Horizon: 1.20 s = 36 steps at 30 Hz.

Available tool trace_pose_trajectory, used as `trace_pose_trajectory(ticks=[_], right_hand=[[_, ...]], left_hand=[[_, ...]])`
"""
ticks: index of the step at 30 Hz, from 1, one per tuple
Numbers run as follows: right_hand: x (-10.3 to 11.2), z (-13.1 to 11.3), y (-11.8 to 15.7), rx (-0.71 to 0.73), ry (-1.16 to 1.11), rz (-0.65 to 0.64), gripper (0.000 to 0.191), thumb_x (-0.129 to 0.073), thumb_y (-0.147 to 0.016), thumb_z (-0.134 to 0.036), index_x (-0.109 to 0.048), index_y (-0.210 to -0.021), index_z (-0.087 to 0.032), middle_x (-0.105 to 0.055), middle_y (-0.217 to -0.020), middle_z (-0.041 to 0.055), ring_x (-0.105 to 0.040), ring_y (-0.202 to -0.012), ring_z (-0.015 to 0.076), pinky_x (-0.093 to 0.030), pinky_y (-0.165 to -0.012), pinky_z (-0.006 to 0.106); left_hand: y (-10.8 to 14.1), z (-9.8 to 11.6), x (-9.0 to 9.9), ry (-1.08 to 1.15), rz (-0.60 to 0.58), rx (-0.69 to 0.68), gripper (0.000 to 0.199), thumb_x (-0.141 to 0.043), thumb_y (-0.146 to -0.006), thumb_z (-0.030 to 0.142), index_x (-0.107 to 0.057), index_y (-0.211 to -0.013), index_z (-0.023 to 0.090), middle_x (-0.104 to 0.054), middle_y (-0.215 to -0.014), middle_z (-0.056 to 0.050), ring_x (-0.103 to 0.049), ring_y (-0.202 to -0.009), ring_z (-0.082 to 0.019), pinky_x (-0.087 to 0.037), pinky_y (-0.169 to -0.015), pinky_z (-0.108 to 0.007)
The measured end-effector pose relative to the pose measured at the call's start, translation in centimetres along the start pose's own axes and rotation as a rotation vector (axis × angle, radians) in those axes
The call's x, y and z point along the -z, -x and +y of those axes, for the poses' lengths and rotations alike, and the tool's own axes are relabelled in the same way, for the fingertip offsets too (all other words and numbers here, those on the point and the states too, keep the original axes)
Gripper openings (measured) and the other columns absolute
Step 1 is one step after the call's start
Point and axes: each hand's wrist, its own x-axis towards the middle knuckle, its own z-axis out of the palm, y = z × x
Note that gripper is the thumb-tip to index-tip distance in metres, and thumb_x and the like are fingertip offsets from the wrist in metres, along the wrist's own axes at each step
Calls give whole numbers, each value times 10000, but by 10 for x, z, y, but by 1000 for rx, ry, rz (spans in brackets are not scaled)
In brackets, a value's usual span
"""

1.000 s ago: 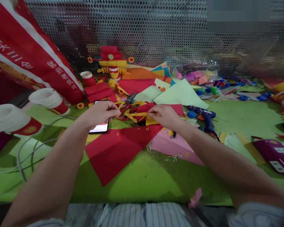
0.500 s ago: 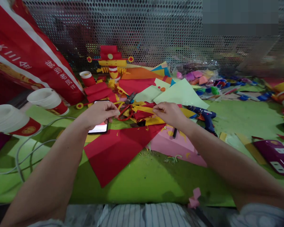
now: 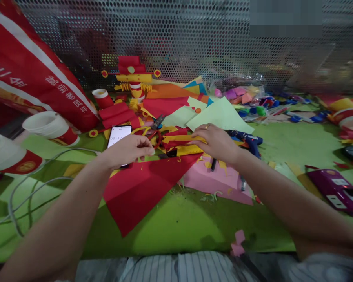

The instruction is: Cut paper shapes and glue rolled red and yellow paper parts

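Note:
My left hand (image 3: 131, 149) is above the lower part of a lit phone (image 3: 119, 134), its fingers curled inward and fingertips close together. Whatever lies between them, if anything, I cannot make out. Over a pile of yellow paper strips (image 3: 190, 150) and red scraps, my right hand (image 3: 216, 143) stretches its fingers out, the tips touching the strips. Between the hands are red-handled scissors (image 3: 156, 139), partly under scraps. A large red paper sheet (image 3: 147, 188) lies in front, beside a pink sheet (image 3: 214, 182) with small cuttings on it.
Paper cups (image 3: 51, 127) and a looped grey cable (image 3: 29, 188) are at left, by a red bag (image 3: 47, 66). A red-and-yellow paper figure (image 3: 132, 78) stands at the back. A blue glue gun (image 3: 251, 141) and a purple power strip (image 3: 335, 190) lie to the right.
My right hand has gone from pinched fingers to reaching flatter over the yellow strips. My left hand has shifted right and nearer to me, uncovering more of the phone. The view has turned slightly right.

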Motion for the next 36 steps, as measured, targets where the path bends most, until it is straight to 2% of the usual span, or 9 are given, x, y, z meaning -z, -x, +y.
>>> trace_pose_trajectory(ticks=[3,7,11,15,18,23,26,31,36], right_hand=[[7,7,13,48,36,-136,159,-495,-797,-212,-653,-797,-194,-651,-877,78,-563,-848,230,-420,-741,348],[5,17,29,4,-20,-372,101,-555,-754,-209,-655,-765,-208,-656,-829,70,-572,-798,225,-391,-637,314],[-2,18,34,-50,-20,-434,84,-563,-734,-201,-647,-738,-204,-653,-799,71,-556,-751,214,-328,-554,294],[-1,17,32,-37,-52,-457,104,-541,-710,-155,-616,-653,-200,-649,-760,45,-544,-711,183,-296,-523,276],[1,15,31,-94,-214,-412,97,-553,-709,-178,-600,-626,-194,-645,-705,31,-542,-654,157,-325,-525,262],[-9,7,33,-352,-917,-184,89,-580,-698,-262,-540,-663,-191,-560,-550,-35,-498,-461,96,-385,-439,230],[-16,0,33,-457,-1224,-131,139,-640,-655,-260,-527,-685,-186,-507,-475,-67,-441,-368,68,-379,-372,212],[-16,-11,33,-563,-1434,-34,217,-696,-608,-189,-516,-730,-192,-555,-520,-59,-513,-428,77,-412,-389,196],[-12,-19,34,-600,-1477,-42,233,-690,-611,-155,-522,-768,-194,-569,-532,-61,-543,-467,84,-439,-437,202]], left_hand=[[-1,6,-17,-18,-50,-40,153,-592,-682,339,-600,-650,189,-553,-541,33,-463,-484,-96,-352,-478,-209],[-1,13,-43,103,-113,-63,157,-595,-691,338,-605,-654,186,-525,-518,41,-442,-470,-94,-349,-460,-211],[-2,16,-62,276,-170,-19,137,-594,-706,300,-579,-661,172,-516,-508,46,-442,-454,-82,-357,-453,-203],[-7,19,-72,338,-163,-10,125,-594,-719,293,-579,-689,173,-511,-485,51,-443,-437,-77,-361,-453,-203],[-13,24,-78,389,-149,-20,116,-604,-716,284,-585,-688,173,-514,-490,46,-465,-460,-81,-387,-473,-207],[-22,37,-90,488,-92,-28,88,-605,-711,238,-589,-680,158,-526,-508,46,-480,-474,-73,-393,-480,-194],[-27,42,-95,569,-18,-34,76,-605,-704,220,-584,-679,151,-535,-511,51,-476,-456,-62,-398,-488,-190],[-29,39,-101,606,62,-93,95,-600,-704,229,-571,-657,153,-525,-481,54,-473,-432,-64,-400,-475,-191],[-28,33,-100,536,141,-179,97,-608,-699,244,-568,-669,160,-534,-497,49,-477,-434,-73,-403,-466,-199]])
